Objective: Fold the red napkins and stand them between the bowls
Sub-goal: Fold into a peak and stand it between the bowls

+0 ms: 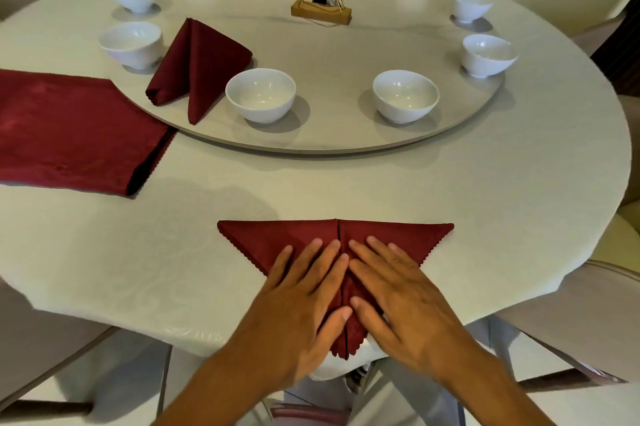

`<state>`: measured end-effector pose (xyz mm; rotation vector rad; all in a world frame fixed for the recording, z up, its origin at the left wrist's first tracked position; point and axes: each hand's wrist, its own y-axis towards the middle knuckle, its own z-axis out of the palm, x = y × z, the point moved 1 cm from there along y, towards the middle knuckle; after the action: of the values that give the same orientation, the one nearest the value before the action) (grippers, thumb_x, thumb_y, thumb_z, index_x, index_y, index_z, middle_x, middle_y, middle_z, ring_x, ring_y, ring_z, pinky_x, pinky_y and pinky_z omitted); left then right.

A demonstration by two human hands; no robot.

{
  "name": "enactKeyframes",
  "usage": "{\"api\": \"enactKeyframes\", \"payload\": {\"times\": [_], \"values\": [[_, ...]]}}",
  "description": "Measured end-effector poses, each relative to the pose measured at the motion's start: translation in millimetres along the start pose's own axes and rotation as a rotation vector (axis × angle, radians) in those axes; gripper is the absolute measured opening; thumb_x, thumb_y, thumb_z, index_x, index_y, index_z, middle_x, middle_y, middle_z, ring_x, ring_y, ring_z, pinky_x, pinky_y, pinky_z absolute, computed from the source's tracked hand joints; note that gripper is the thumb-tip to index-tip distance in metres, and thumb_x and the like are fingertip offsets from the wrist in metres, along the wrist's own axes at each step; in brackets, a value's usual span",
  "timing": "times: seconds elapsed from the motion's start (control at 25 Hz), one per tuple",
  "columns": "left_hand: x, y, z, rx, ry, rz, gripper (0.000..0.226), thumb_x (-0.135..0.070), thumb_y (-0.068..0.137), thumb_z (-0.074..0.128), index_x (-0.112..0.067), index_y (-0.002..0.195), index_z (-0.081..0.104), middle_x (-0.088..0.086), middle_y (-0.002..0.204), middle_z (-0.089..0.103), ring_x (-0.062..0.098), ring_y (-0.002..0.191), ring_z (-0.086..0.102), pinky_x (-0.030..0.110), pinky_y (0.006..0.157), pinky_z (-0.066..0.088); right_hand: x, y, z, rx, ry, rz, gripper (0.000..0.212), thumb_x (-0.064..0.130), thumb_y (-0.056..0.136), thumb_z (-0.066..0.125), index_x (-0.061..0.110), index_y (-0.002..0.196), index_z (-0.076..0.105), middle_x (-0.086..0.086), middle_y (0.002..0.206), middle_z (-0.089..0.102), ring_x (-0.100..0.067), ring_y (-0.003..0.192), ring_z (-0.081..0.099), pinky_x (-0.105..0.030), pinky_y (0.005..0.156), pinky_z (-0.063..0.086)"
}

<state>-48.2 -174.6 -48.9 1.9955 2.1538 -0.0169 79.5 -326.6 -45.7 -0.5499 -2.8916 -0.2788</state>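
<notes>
Pressing the dark red triangular cloth napkin (311,238) flat at the near surface edge, your left hand (304,301) and right hand (405,294) have fingers straight; next, likely stand it between the white bowls (260,94).

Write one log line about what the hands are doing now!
left hand: flat on napkin | right hand: flat on napkin | folded napkin: stands between bowls
</notes>
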Motion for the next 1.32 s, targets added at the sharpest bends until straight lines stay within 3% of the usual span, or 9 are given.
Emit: {"api": "enactKeyframes", "payload": {"times": [0.28, 0.44, 0.64, 0.88, 1.0, 1.12, 1.2, 1.28, 1.32], "values": [[4, 8, 14, 0.011, 0.02, -0.027, 0.064, -0.05, 0.104, 0.015, -0.012, 0.15, 0.038, 0.004, 0.158, 0.034, 0.021, 0.147, 0.027, 0.044, 0.114, 0.022, -4, 5, 13, 0.039, -0.127, 0.045, 0.059, 0.046, 0.105, 0.016, 0.014, 0.152, 0.034, -0.001, 0.16, 0.028, -0.015, 0.148, 0.022, -0.036, 0.116, 0.017], [19, 37, 9, 0.014, 0.048, -0.031, 0.063, -0.052, 0.1, 0.024, -0.014, 0.148, 0.041, 0.004, 0.153, 0.043, 0.022, 0.143, 0.036, 0.046, 0.115, 0.034, -25, 28, 5, 0.094, -0.098, 0.047, 0.06, 0.048, 0.102, 0.022, 0.017, 0.154, 0.028, 0.001, 0.161, 0.023, -0.012, 0.15, 0.015, -0.031, 0.121, 0.007], [13, 37, 16, 0.039, 0.045, -0.068, 0.068, -0.057, 0.102, 0.013, -0.015, 0.152, 0.034, 0.003, 0.158, 0.032, 0.021, 0.148, 0.024, 0.044, 0.12, 0.018, -11, 30, 9, 0.045, -0.116, 0.127, 0.059, 0.044, 0.105, 0.01, 0.014, 0.153, 0.028, -0.002, 0.161, 0.023, -0.018, 0.149, 0.016, -0.036, 0.117, 0.009], [15, 35, 19, 0.045, 0.057, -0.041, 0.076, -0.066, 0.098, 0.015, -0.016, 0.155, 0.025, -0.002, 0.163, 0.018, 0.02, 0.151, 0.012, 0.046, 0.117, 0.012, -56, 31, -1, 0.159, -0.109, 0.243, 0.067, 0.059, 0.092, -0.015, 0.032, 0.154, -0.012, 0.013, 0.16, -0.02, -0.011, 0.148, -0.02, -0.034, 0.119, -0.013], [13, 36, 19, 0.052, 0.034, -0.061, 0.079, -0.069, 0.096, 0.015, -0.018, 0.156, 0.024, -0.003, 0.163, 0.019, 0.019, 0.151, 0.012, 0.046, 0.117, 0.012, -86, 33, -23, 0.1, -0.19, 0.433, 0.08, 0.062, 0.089, -0.015, 0.026, 0.157, 0.003, 0.006, 0.165, 0.0, -0.017, 0.151, -0.005, -0.036, 0.121, -0.006], [14, 36, 18, 0.053, 0.022, -0.053, 0.078, -0.068, 0.097, 0.017, -0.016, 0.155, 0.026, -0.002, 0.163, 0.02, 0.02, 0.151, 0.012, 0.047, 0.116, 0.013, -21, 28, -2, 0.098, -0.17, 0.328, 0.062, 0.046, 0.103, 0.007, 0.017, 0.154, 0.026, -0.004, 0.161, 0.021, -0.026, 0.149, 0.016, -0.041, 0.118, 0.011], [14, 36, 17, 0.053, 0.019, -0.05, 0.078, -0.067, 0.097, 0.017, -0.016, 0.155, 0.026, -0.002, 0.163, 0.018, 0.02, 0.151, 0.011, 0.047, 0.117, 0.012, -12, 25, 5, 0.104, -0.203, 0.217, 0.059, 0.046, 0.103, 0.001, 0.023, 0.156, 0.013, 0.0, 0.164, 0.006, -0.022, 0.151, 0.004, -0.039, 0.118, 0.004], [14, 36, 16, 0.051, 0.01, -0.056, 0.077, -0.067, 0.097, 0.016, -0.017, 0.156, 0.024, -0.003, 0.164, 0.016, 0.019, 0.152, 0.008, 0.046, 0.118, 0.01, -44, 25, -3, 0.122, -0.148, 0.321, 0.068, 0.054, 0.094, -0.013, 0.027, 0.156, -0.004, 0.005, 0.163, -0.01, -0.017, 0.15, -0.014, -0.035, 0.12, -0.009], [13, 35, 16, 0.055, 0.001, -0.063, 0.075, -0.065, 0.098, 0.015, -0.018, 0.156, 0.023, -0.003, 0.164, 0.017, 0.018, 0.152, 0.008, 0.046, 0.118, 0.009, -56, 24, -13, 0.111, -0.147, 0.38, 0.075, 0.057, 0.091, -0.015, 0.023, 0.157, 0.001, 0.003, 0.164, -0.004, -0.018, 0.151, -0.01, -0.033, 0.12, -0.009]]}}
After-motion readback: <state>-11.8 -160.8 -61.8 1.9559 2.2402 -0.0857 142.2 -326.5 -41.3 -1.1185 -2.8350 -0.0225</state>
